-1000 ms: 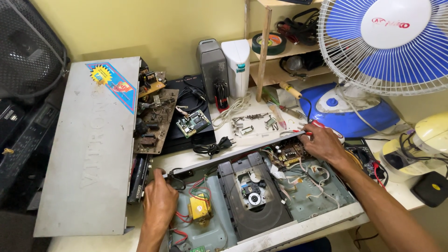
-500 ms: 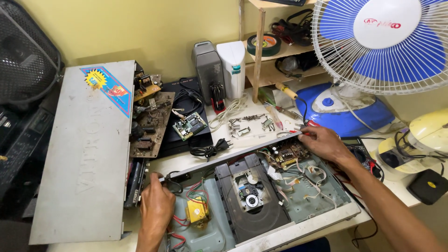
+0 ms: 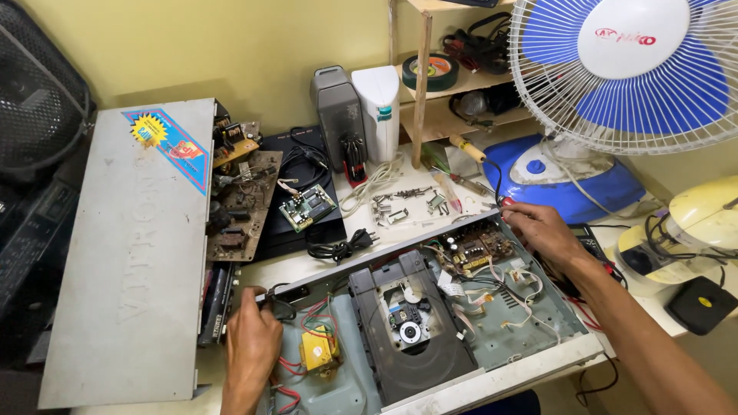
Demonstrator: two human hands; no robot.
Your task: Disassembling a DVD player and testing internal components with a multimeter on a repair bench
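Note:
An opened disc player point(image 3: 538, 338) lies on the table with its black disc drive point(image 3: 407, 330), a yellow transformer point(image 3: 317, 347) and a circuit board point(image 3: 473, 250) exposed. My left hand point(image 3: 250, 350) grips the player's near left back corner, beside the transformer and red wires. My right hand point(image 3: 538, 230) holds the far right back corner, with a red-tipped probe point(image 3: 505, 201) at its fingertips. The grey metal cover point(image 3: 131, 253) of the player lies to the left.
A blue and white fan point(image 3: 623, 69) stands at the right. Loose circuit boards point(image 3: 246, 207), screws and brackets point(image 3: 407, 204), a black power plug point(image 3: 342, 247) and screwdrivers point(image 3: 465, 146) lie behind the player. A wooden shelf point(image 3: 438, 123) holds a tape roll point(image 3: 430, 71). A yellow-white appliance point(image 3: 692, 223) sits far right.
The view has shifted slightly. Both hands stay on the player's back corners, and the player looks turned a little on the table.

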